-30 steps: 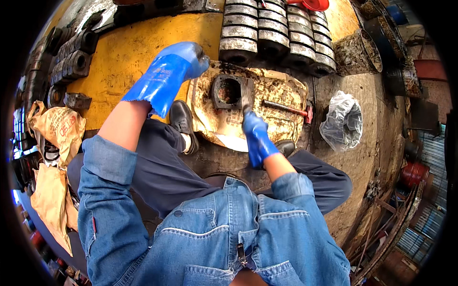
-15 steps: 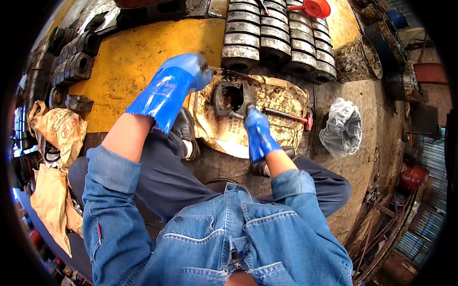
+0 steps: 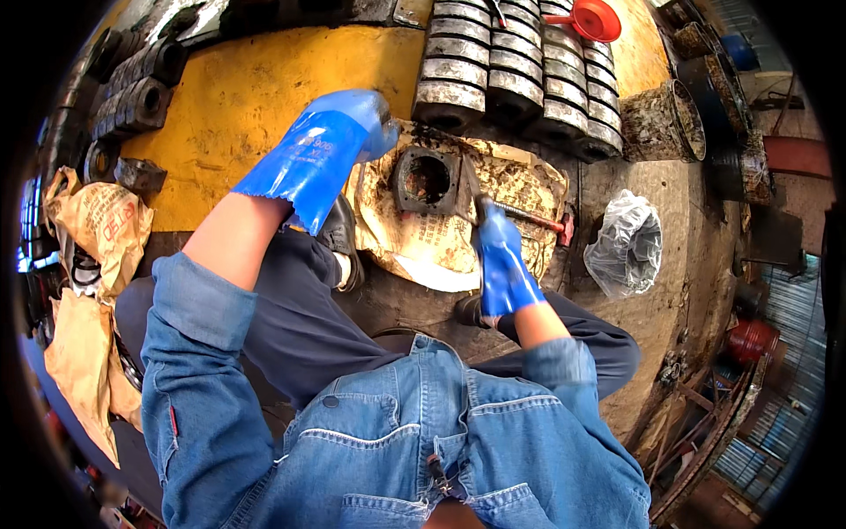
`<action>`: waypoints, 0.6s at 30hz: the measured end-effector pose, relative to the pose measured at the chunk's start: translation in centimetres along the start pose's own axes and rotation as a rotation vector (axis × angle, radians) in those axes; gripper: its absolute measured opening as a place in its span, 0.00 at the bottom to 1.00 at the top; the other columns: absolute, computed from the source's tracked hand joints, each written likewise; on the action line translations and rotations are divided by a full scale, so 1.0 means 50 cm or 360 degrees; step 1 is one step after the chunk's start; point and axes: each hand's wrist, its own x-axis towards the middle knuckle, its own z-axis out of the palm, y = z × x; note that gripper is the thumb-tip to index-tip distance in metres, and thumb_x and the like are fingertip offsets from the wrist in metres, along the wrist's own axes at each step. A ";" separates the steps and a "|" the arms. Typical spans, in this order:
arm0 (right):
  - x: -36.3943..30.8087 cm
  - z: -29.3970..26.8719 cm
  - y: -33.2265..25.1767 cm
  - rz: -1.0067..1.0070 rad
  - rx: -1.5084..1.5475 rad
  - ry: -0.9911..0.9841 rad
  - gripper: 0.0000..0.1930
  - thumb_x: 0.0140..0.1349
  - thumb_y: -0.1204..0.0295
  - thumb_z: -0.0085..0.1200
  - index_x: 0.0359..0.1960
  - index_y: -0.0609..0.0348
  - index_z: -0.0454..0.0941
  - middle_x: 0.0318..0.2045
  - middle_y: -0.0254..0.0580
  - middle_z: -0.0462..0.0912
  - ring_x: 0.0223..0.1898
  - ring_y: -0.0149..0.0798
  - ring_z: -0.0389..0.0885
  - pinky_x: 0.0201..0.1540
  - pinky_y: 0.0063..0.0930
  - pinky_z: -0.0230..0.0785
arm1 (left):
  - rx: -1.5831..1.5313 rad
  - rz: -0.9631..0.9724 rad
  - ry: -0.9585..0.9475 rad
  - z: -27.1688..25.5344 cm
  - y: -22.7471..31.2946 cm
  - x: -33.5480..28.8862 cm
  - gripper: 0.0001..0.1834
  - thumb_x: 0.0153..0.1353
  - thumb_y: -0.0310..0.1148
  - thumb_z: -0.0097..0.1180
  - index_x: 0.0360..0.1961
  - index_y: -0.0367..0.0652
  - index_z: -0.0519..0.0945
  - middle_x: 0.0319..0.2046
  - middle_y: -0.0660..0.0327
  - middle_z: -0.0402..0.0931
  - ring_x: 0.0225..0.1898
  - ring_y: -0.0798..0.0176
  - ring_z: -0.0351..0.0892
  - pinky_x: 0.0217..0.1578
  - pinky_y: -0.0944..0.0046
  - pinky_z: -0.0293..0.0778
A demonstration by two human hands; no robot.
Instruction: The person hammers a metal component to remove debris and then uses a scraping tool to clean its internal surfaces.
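Note:
A dark metal block (image 3: pixel 407 196) with a round bore lies on a stained paper sack (image 3: pixel 374 231) between my feet. My left hand (image 3: pixel 363 123), in a blue rubber glove, is up at the sack's left side, beside the block; its fingers curve away and are mostly hidden. My right hand (image 3: pixel 500 242), gloved too, is closed around a tool like a flat-bladed scraper (image 3: pixel 470 183). Its greyish blade reaches to the block's right side; the grip is covered by the glove. Just past that hand lies a hammer (image 3: pixel 564 227) with a red head.
Rows of stacked metal blocks (image 3: pixel 454 75) stand beyond the sack, with a red pan (image 3: pixel 592 19) on top. A dirty bucket (image 3: pixel 656 123) and a clear plastic bag (image 3: pixel 626 247) are to the right. Paper bags (image 3: pixel 101 229) sit at the left, beside a yellow floor plate (image 3: pixel 238 88).
My right hand has shifted right and slightly nearer to me, the tool with it. The left hand stays nearly where it was beside the block. The view has tilted a little.

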 end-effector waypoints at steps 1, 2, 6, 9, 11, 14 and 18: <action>-0.059 -0.033 -0.030 -0.0034 0.0047 0.0031 0.13 0.65 0.72 0.44 0.48 0.55 0.75 0.31 0.58 0.82 0.33 0.59 0.83 0.35 0.53 0.76 | 0.0012 -0.0038 0.0013 -0.001 -0.012 -0.008 0.21 0.61 0.49 0.51 0.45 0.47 0.83 0.44 0.53 0.82 0.47 0.46 0.81 0.48 0.51 0.77; -0.096 0.002 0.016 -0.0081 -0.0059 0.0085 0.13 0.64 0.71 0.45 0.49 0.52 0.74 0.33 0.56 0.82 0.32 0.57 0.83 0.33 0.52 0.76 | -0.0015 0.0028 0.0038 0.000 -0.008 -0.007 0.21 0.61 0.49 0.51 0.45 0.47 0.83 0.44 0.52 0.82 0.47 0.46 0.81 0.48 0.51 0.77; -0.176 0.059 0.059 -0.0170 -0.0487 -0.0211 0.21 0.57 0.71 0.53 0.53 0.59 0.72 0.35 0.50 0.81 0.33 0.53 0.83 0.34 0.47 0.77 | -0.0008 0.0090 0.0034 -0.012 0.011 -0.015 0.22 0.60 0.50 0.51 0.46 0.46 0.83 0.44 0.52 0.82 0.46 0.46 0.81 0.48 0.51 0.77; -0.146 0.056 0.032 -0.0250 -0.0477 -0.0149 0.17 0.61 0.71 0.50 0.52 0.61 0.72 0.32 0.50 0.81 0.32 0.49 0.83 0.35 0.44 0.78 | 0.0007 0.0128 0.0151 0.002 0.002 -0.013 0.22 0.60 0.50 0.52 0.47 0.47 0.83 0.44 0.53 0.82 0.47 0.46 0.81 0.48 0.51 0.77; -0.055 0.054 0.059 -0.0121 -0.0183 -0.0154 0.16 0.64 0.72 0.49 0.53 0.61 0.73 0.30 0.50 0.82 0.31 0.45 0.83 0.35 0.42 0.78 | 0.0016 0.0097 0.0100 0.003 0.013 -0.004 0.21 0.59 0.49 0.52 0.47 0.49 0.83 0.45 0.53 0.82 0.47 0.46 0.81 0.48 0.51 0.77; 0.058 0.000 0.074 -0.0057 0.0216 0.0142 0.14 0.68 0.75 0.47 0.52 0.62 0.76 0.30 0.47 0.83 0.30 0.38 0.81 0.34 0.33 0.76 | 0.0018 0.0175 0.0133 0.020 0.009 0.017 0.20 0.60 0.48 0.52 0.47 0.51 0.84 0.45 0.54 0.82 0.46 0.46 0.81 0.48 0.50 0.77; 0.124 -0.028 0.110 -0.0053 0.1300 -0.0109 0.13 0.64 0.64 0.57 0.44 0.59 0.82 0.30 0.34 0.83 0.30 0.29 0.77 0.36 0.29 0.71 | 0.0010 0.0172 0.0107 0.024 0.005 0.032 0.19 0.60 0.46 0.51 0.46 0.50 0.84 0.44 0.54 0.83 0.46 0.46 0.81 0.47 0.50 0.78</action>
